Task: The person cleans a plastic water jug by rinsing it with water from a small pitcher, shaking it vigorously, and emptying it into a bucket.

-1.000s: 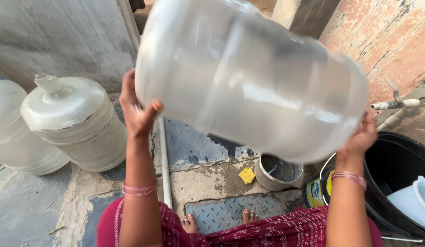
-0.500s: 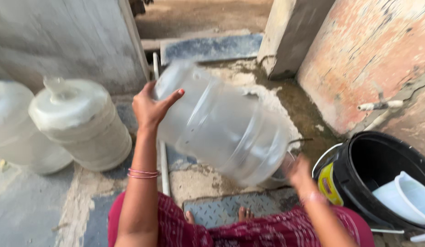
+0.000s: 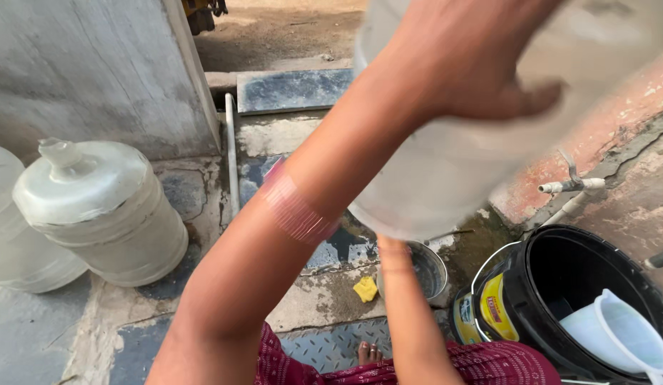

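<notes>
While tilted near upright, clear jug (image 3: pixel 445 178) — left hand (image 3: pixel 474 64) fingers gripping, right hand hidden.

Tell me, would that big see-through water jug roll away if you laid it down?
Probably yes. The water jug is round-bodied, so on its side it would likely roll. It looks empty and see-through, so probably light for its size; the left hand lifts it high. Its smooth plastic may be slippery if wet.

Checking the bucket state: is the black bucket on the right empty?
No, the black bucket holds a white plastic jug inside it.
</notes>
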